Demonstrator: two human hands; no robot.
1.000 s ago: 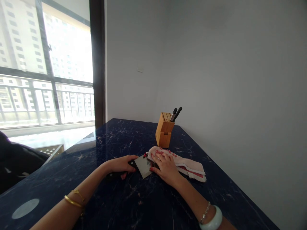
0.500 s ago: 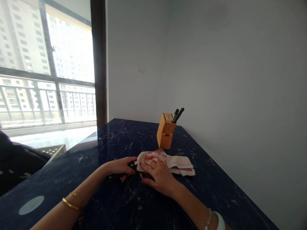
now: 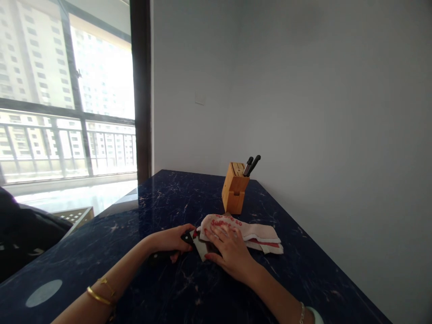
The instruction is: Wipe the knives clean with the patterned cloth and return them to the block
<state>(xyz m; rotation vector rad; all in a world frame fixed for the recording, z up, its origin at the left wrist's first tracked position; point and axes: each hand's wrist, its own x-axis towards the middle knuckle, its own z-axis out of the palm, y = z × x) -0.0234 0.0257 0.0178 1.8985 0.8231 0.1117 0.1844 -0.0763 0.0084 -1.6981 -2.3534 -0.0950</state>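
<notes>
Blue marble counter (image 3: 189, 288); knife block (image 3: 232, 195); towel (image 3: 261, 234)

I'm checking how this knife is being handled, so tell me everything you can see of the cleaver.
The cleaver has a black handle and a broad, flat, grey blade that looks like steel. The left hand is wrapped around the handle, and the blade's visible corner shows beside that hand. The rest of the blade is hidden under a folded pink-and-white towel, with the right hand resting on top. It sits low over the dark blue marble-patterned counter, but contact cannot be confirmed.
</notes>
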